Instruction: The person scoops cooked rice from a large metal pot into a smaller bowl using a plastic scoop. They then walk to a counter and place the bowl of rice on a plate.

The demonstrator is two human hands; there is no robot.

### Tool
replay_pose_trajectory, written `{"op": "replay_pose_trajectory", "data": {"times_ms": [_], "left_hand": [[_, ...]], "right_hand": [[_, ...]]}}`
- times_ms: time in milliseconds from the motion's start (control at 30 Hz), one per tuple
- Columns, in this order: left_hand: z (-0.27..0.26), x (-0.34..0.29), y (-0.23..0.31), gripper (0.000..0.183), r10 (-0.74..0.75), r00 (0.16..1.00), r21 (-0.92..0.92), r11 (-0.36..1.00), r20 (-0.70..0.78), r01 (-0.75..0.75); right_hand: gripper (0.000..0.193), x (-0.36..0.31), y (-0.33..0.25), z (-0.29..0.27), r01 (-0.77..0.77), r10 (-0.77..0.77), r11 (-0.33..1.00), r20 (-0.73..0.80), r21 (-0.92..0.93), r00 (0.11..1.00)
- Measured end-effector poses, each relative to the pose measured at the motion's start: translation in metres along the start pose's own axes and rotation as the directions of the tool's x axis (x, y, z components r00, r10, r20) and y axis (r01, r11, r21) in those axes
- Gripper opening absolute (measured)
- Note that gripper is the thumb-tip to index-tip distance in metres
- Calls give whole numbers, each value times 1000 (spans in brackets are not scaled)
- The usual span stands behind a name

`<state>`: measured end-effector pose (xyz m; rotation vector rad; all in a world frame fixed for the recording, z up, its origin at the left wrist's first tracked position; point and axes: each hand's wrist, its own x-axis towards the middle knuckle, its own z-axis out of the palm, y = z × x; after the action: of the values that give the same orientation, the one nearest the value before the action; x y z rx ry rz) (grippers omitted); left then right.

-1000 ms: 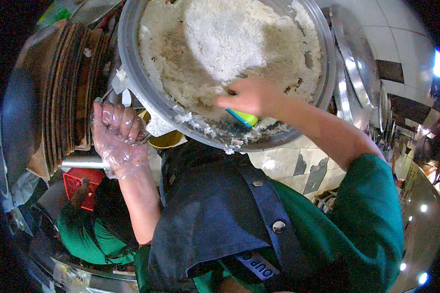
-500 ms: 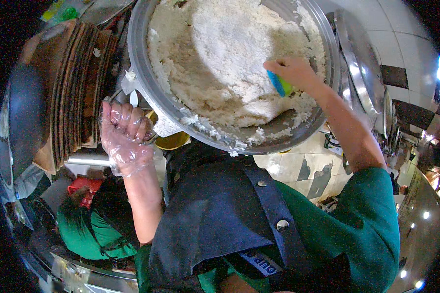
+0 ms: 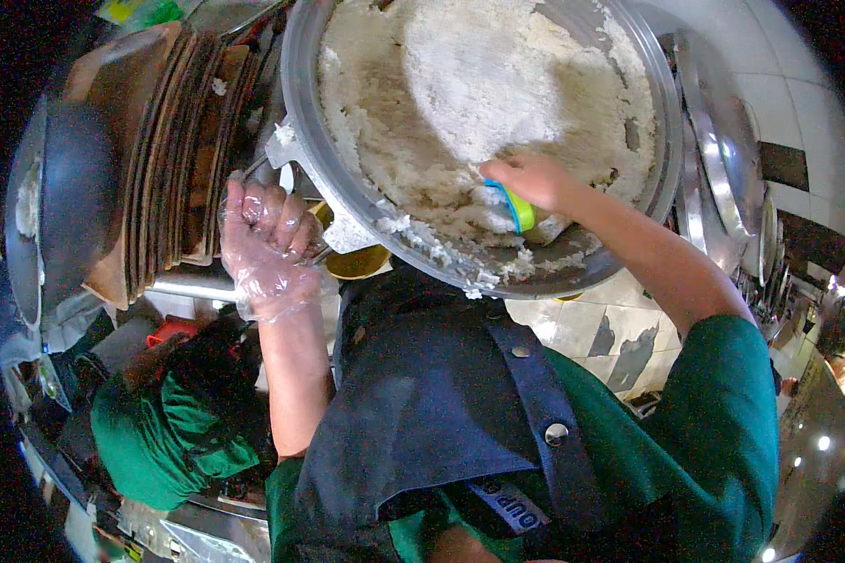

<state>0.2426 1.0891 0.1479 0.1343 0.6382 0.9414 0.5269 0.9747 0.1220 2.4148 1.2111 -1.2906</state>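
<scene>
A wide grey metal pot [image 3: 296,70] holds white, clumped cooked rice [image 3: 479,75], with a brighter patch of light on it. In my bare right hand [image 3: 535,183] is a small lime-green bowl with a blue rim [image 3: 518,211], tilted in the rice towards the near side of the pot. My left hand [image 3: 270,235] wears a clear plastic glove and is closed around the pot's side handle, between two metal lugs [image 3: 352,232]. The fingers hide most of the handle bar. Rice grains stick to the near rim.
Several brown boards [image 3: 164,150] stand stacked on edge at the left, beside a dark round pan [image 3: 80,188]. Large metal lids [image 3: 718,141] lean at the right. Below left, another person in a green top [image 3: 174,432] is close by. A yellowish container [image 3: 357,265] sits under the pot's edge.
The pot and my left hand appear shifted right in view. My right hand has moved left and nearer within the pot, turning the bowl down into the rice. The other person has shifted slightly.
</scene>
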Motion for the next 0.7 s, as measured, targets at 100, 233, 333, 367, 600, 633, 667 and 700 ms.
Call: {"op": "replay_pose_trajectory", "data": {"times_ms": [100,233,333,367,600,633,667,700], "left_hand": [[1,0,-1,41,20,998,26,999,-63,-19],[0,0,-3,40,50,996,48,998,-76,-46],[-2,1,-3,40,23,999,-1,1000,35,-23],[-3,2,-3,40,12,996,-29,1000,89,-9],[-7,2,-1,40,-4,998,-21,1000,69,6],[-6,1,0,41,-5,1000,-20,1000,21,6],[-6,0,0,41,-12,1000,-33,999,24,13],[-5,0,0,41,-5,1000,-16,1000,-13,5]], "right_hand": [[72,-7,-7,-4,3,-4,1000,61,16,998],[69,-7,-34,11,57,-69,984,-66,-167,995],[66,5,-53,18,71,-77,995,-83,-70,994],[70,9,-58,18,103,-102,994,-41,22,994],[55,26,-65,-9,435,-542,592,-64,678,838],[45,27,-50,-25,506,-652,509,-72,697,754],[42,33,-38,-40,436,-594,609,17,663,804],[42,34,-17,-53,496,-574,683,-25,536,818]]}}
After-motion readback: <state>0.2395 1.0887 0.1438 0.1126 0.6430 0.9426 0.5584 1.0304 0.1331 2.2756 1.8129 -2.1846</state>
